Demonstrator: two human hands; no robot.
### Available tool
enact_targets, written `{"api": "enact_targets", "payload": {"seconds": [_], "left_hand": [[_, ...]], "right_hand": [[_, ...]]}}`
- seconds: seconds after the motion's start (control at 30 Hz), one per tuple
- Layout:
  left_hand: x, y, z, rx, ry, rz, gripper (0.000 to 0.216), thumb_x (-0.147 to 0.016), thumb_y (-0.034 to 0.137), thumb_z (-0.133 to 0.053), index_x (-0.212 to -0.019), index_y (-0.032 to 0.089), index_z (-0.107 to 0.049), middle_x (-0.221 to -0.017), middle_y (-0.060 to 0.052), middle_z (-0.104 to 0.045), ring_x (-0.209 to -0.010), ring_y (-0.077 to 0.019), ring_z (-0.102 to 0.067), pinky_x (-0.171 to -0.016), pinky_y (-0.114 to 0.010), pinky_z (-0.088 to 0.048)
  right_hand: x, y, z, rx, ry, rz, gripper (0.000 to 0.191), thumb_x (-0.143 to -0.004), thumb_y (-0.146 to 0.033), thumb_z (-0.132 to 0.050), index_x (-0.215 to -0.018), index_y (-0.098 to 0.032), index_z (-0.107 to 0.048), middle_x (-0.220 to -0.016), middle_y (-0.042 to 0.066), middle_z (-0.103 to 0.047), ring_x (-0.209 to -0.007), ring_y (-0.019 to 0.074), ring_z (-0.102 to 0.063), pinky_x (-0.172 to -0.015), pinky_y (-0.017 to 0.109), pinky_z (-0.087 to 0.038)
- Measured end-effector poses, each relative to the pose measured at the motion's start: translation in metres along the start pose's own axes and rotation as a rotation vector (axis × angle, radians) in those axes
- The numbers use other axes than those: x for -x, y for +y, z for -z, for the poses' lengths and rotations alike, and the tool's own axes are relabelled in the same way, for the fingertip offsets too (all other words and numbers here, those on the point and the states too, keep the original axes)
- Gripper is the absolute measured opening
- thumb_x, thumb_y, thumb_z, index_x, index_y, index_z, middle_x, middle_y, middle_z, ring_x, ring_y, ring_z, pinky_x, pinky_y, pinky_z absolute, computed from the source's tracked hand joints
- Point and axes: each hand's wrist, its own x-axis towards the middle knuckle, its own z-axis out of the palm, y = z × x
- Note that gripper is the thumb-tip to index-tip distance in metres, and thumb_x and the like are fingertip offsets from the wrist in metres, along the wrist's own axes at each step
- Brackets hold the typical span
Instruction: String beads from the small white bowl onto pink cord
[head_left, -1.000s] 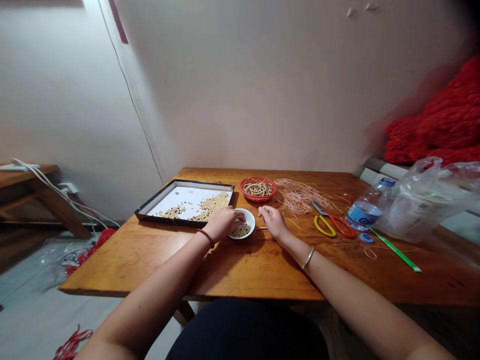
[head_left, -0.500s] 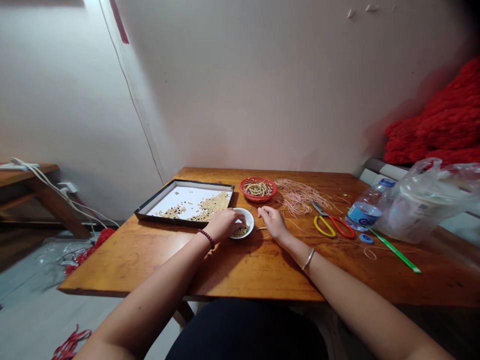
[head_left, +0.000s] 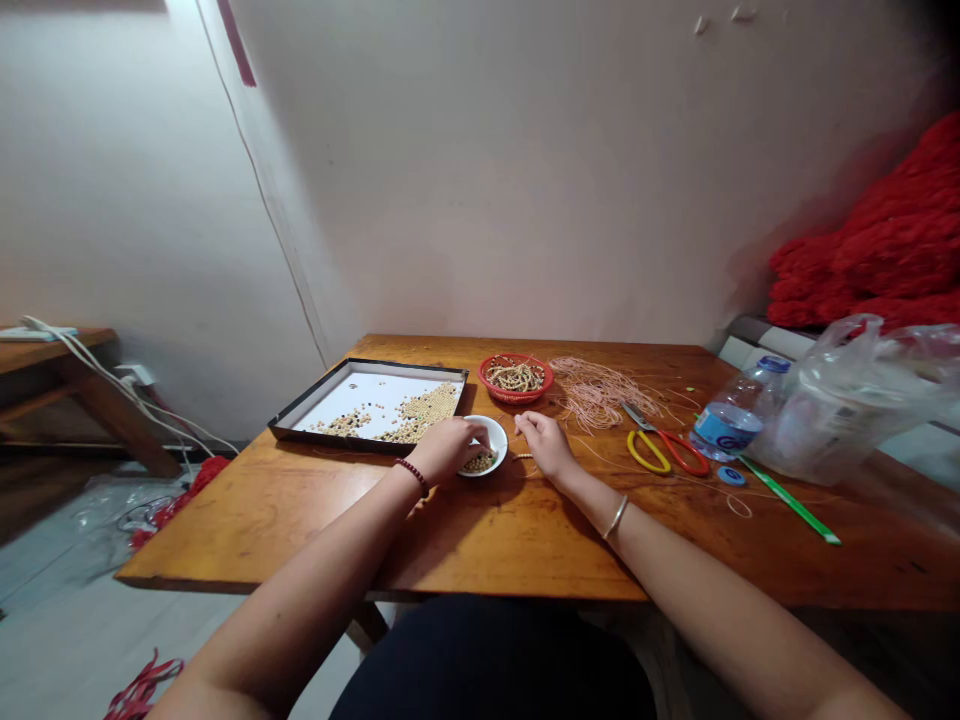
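Over the wooden surface (head_left: pixel 315 540), just below frame center, has left hand (head_left: pixel 447 445) inside white bowl (head_left: pixel 497 438) among beads (head_left: pixel 478 464), fingers bunched; cannot tell whether pinching any. Holds right hand (head_left: pixel 546 441) curled, grip unclear, beside bowl's right rim, nearer to short beaded strand (head_left: pixel 523 457), lying below fingertips, lengthwise left-right.

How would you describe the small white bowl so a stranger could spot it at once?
On the wooden table, find the shallow black-edged tray of loose beads. Just right of it sits the bowl, with the left hand over its rim. It is white and round, whereas the tray is rectangular and the basket farther back is red.
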Motion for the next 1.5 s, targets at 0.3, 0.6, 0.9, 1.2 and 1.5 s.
{"api": "enact_targets", "payload": {"seconds": [0.3,0.6,0.9,1.2,1.5], "left_hand": [[0.0,-0.001,-0.003,-0.025,0.009,0.002,0.015,-0.079,0.035,-0.06,-0.081,0.023,-0.069,-0.081,-0.004,-0.069,-0.076,-0.0191,-0.062,-0.066,-0.025,-0.04],[0.0,-0.001,-0.003,0.067,0.074,-0.032,0.008,-0.078,0.027,-0.061,-0.084,0.023,-0.064,-0.085,-0.002,-0.07,-0.077,-0.018,-0.062,-0.064,-0.025,-0.038],[-0.005,-0.003,-0.005,0.409,0.19,0.078,0.014,-0.077,0.027,-0.062,-0.083,0.02,-0.052,-0.083,0.001,-0.07,-0.071,-0.014,-0.059,-0.063,-0.023,-0.039],[-0.01,-0.01,-0.012,0.54,0.194,0.036,0.022,-0.078,0.038,-0.061,-0.077,0.019,-0.05,-0.08,0.0,-0.067,-0.068,-0.0125,-0.054,-0.061,-0.022,-0.039],[-0.009,-0.009,-0.01,0.601,0.178,0.039,0.026,-0.078,0.042,-0.061,-0.08,0.018,-0.05,-0.076,0.0,-0.064,-0.067,-0.0118,-0.056,-0.059,-0.021,-0.038]], "right_hand": [[0.002,-0.002,-0.001,0.03,-0.015,-0.004,0.035,-0.083,-0.044,-0.045,-0.06,-0.019,-0.052,-0.059,0.0,-0.054,-0.061,0.0148,-0.049,-0.064,0.026,-0.037],[0.001,0.0,-0.001,0.039,-0.022,-0.011,0.034,-0.084,-0.043,-0.044,-0.063,-0.018,-0.055,-0.063,0.002,-0.058,-0.064,0.0152,-0.052,-0.062,0.025,-0.037],[0.005,-0.001,0.002,0.284,-0.052,0.03,0.042,-0.085,-0.047,-0.044,-0.054,-0.018,-0.043,-0.05,-0.003,-0.04,-0.051,0.0106,-0.038,-0.05,0.024,-0.024],[0.012,-0.01,0.003,0.407,-0.121,0.111,0.039,-0.084,-0.044,-0.048,-0.056,-0.017,-0.05,-0.052,-0.003,-0.047,-0.052,0.01,-0.041,-0.051,0.023,-0.024],[0.011,-0.01,0.004,0.439,-0.076,0.148,0.041,-0.086,-0.043,-0.046,-0.055,-0.017,-0.049,-0.051,-0.002,-0.046,-0.051,0.0099,-0.039,-0.051,0.024,-0.023]]}}
